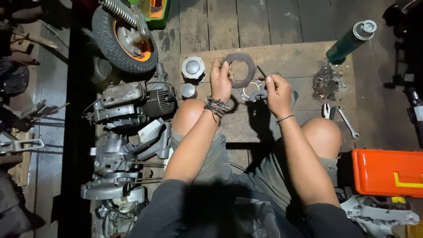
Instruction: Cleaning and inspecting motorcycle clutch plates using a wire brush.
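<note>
— Orange toolbox low on the right, lid shut, yellow latch; contents hidden.
— Green spray can lying tilted at the far right of the wooden board, grey cap on.
— And the hands?
— Left hand pinching a grey flat ring, held above the board. Right hand closed on a thin dark tool, tip just beside the ring.
— Elsewhere?
— Wrench on the board, engine parts left.

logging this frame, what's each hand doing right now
Left hand: closed on the dark ring-shaped disc.
Right hand: closed on a thin dark tool.
</note>
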